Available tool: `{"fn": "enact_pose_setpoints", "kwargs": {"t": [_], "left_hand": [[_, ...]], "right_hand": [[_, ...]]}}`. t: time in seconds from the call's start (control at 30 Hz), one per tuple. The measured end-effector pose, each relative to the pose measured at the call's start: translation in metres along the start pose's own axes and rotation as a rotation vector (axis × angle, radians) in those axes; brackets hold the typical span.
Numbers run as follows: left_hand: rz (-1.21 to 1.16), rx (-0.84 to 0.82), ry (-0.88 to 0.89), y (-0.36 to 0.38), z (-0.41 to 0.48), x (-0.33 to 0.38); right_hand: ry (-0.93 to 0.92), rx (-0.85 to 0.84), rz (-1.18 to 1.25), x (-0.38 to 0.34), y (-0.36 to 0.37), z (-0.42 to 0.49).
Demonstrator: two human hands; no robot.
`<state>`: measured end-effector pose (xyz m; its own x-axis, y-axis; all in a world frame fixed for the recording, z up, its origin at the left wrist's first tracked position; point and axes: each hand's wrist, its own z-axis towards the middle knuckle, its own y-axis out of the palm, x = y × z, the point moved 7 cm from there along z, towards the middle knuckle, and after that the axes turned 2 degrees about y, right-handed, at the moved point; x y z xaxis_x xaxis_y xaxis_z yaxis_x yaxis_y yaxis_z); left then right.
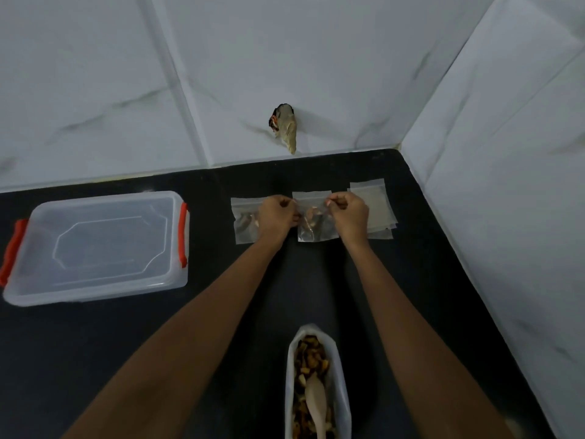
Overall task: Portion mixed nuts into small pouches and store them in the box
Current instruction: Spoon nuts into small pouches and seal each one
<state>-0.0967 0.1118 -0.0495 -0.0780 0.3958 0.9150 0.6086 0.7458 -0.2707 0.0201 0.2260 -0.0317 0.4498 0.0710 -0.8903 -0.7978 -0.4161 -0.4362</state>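
Observation:
A small clear pouch (pixel 313 228) with some nuts inside lies on the black counter (pixel 221 312) at the back. My left hand (pixel 278 215) pinches its left top edge and my right hand (pixel 348 213) pinches its right top edge. Another pouch (pixel 243 224) holding nuts lies just left, partly under my left hand. A stack of empty pouches (pixel 376 210) lies to the right. Near the front edge stands an open bag of mixed nuts (pixel 316 381) with a wooden spoon (pixel 316 403) in it. The clear storage box (pixel 98 245) with red latches sits at the left, lid on.
White marble-look tiled walls (pixel 316 58) close the back and right side of the counter. A crumpled wad (pixel 285 128) sticks out of the back wall above the pouches.

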Motion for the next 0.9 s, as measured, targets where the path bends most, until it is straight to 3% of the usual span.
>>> {"fn": "enact_pose_setpoints", "kwargs": {"t": [0.33,0.53,0.73,0.9], "left_hand": [[0.152,-0.008,-0.027,0.006,0.022,-0.003],[0.211,0.122,0.096,-0.003,0.014,0.015],[0.313,-0.043,0.164,0.052,-0.004,0.041],[0.303,-0.171,0.073,0.103,-0.009,0.04]], "right_hand": [[-0.041,-0.102,-0.167,0.005,0.011,0.02],[-0.06,-0.052,-0.189,0.003,-0.021,0.02],[0.031,0.103,-0.223,0.02,-0.071,0.032],[0.146,0.178,-0.218,0.044,-0.093,0.041]]}}
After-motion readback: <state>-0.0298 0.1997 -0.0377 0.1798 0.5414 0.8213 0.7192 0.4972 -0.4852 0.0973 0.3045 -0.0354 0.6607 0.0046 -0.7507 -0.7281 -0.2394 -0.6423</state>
